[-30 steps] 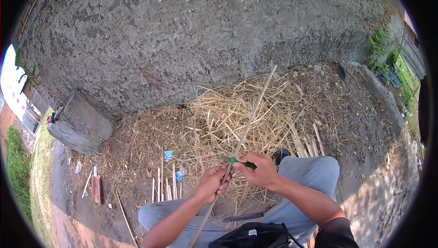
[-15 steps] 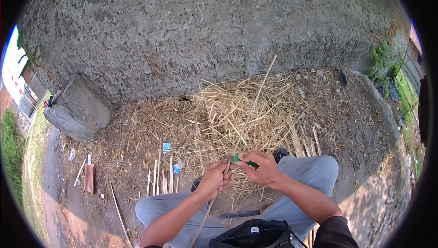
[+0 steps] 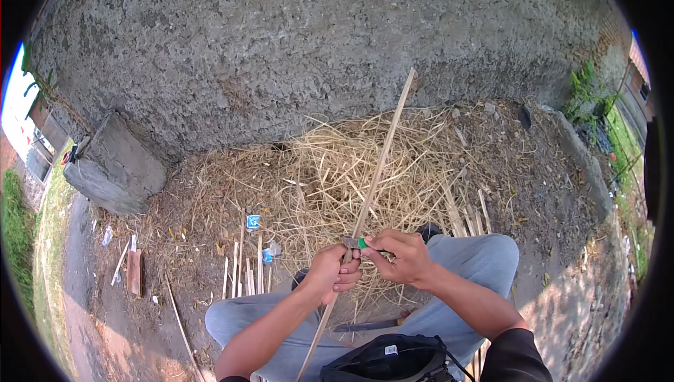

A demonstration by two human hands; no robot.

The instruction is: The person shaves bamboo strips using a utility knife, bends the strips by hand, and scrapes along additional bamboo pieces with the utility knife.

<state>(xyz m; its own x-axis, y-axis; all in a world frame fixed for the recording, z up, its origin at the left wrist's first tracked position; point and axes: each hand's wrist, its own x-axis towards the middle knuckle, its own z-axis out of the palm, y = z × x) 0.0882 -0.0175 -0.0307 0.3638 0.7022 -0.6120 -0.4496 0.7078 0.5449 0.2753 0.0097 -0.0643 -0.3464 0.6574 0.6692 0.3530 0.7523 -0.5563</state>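
A long, thin bamboo strip (image 3: 383, 154) slants up and away from my lap toward the wall, its lower end running past my left thigh. My left hand (image 3: 334, 272) is wrapped round it near the middle. Against the strip, just above those fingers, lies the short grey blade of a small green-handled knife (image 3: 363, 243). My right hand (image 3: 397, 258) is closed on the knife's handle, thumb toward the blade. Most of the handle is hidden by the fingers. Both hands are close together above the gap between my knees.
Pale shavings (image 3: 351, 171) are heaped before a rough wall (image 3: 309, 45). Cut strips lie at left (image 3: 239, 269) and right (image 3: 474, 217). A large dark blade (image 3: 366, 326) lies between my legs, behind an open black bag (image 3: 393, 361). A concrete block (image 3: 119, 164) stands left.
The strip has turned to show a broader face, and its far end sits higher and slightly left. Both hands keep their grip, with the knife still at the strip.
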